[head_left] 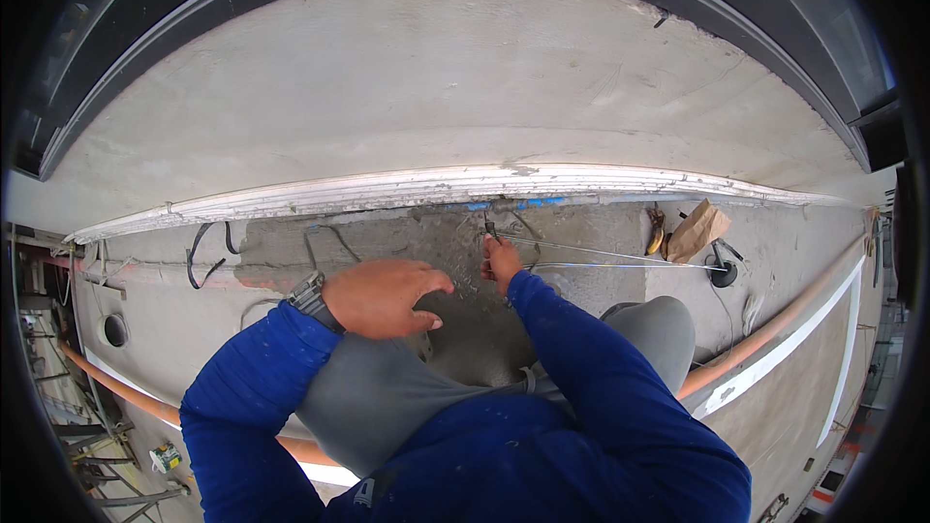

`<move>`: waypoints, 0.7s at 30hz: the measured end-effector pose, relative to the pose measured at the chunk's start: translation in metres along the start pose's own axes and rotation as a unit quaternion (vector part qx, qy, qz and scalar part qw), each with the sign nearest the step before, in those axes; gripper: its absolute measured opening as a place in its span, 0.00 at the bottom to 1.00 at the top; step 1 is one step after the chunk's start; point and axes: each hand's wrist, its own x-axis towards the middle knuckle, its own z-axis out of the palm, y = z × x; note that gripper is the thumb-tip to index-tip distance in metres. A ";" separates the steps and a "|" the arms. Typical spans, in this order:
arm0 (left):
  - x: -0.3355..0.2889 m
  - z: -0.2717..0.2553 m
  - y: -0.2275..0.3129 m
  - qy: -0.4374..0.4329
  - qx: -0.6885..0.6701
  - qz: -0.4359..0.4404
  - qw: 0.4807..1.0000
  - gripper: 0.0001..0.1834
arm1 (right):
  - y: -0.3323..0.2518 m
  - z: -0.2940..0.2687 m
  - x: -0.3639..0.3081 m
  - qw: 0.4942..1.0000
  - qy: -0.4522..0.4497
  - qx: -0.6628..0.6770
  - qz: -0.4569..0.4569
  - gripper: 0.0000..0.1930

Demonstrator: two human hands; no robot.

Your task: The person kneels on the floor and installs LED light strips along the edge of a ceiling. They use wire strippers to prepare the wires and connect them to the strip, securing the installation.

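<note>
Dark, slender tool (490, 229), gripped in the right hand's (501, 261) curled fingers, points far, its long axis running toward the pale, smooth wall (436, 87) above damp grey concrete floor (475, 344), the left hand's (383, 298) fingers wide.

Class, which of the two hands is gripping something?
The right hand, closed on a small dark object; the left hand is open, holding nothing visible.

No words or numbers can be read. A pale emblem (364, 493) stands on the near left of the blue shirt (504, 460). At the near left, a small white, green and yellow pack (165, 457) shows coloured patches, too small to make out as print.
</note>
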 end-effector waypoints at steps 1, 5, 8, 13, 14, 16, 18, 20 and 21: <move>-0.002 -0.001 0.000 0.003 0.007 0.002 1.000 0.27 | 0.001 -0.002 0.002 0.999 -0.013 0.010 -0.032 0.21; -0.004 -0.001 0.003 0.001 -0.024 -0.003 1.000 0.25 | 0.017 -0.007 -0.006 0.999 0.018 -0.012 0.033 0.19; -0.007 0.001 -0.001 0.000 -0.016 0.000 1.000 0.26 | 0.004 0.009 -0.015 0.993 -0.019 0.027 -0.110 0.17; 0.006 -0.002 0.002 -0.002 -0.016 0.021 1.000 0.26 | 0.020 -0.004 -0.010 0.983 0.061 -0.124 -0.117 0.17; 0.009 -0.002 0.003 -0.005 -0.017 0.021 1.000 0.26 | 0.025 -0.001 -0.010 0.978 0.093 -0.155 -0.105 0.17; 0.006 0.000 0.005 -0.012 -0.022 0.006 1.000 0.26 | 0.023 0.011 -0.020 0.926 0.077 -0.262 -0.262 0.19; -0.007 0.006 -0.002 0.005 -0.010 0.005 1.000 0.26 | 0.000 0.034 -0.053 0.866 0.036 -0.292 -0.404 0.21; -0.006 0.003 -0.003 0.006 -0.011 0.004 1.000 0.25 | -0.023 0.036 -0.073 0.811 0.010 -0.255 -0.526 0.23; -0.007 0.000 0.001 -0.002 -0.023 -0.010 1.000 0.25 | -0.019 0.033 -0.067 0.843 0.025 -0.285 -0.456 0.21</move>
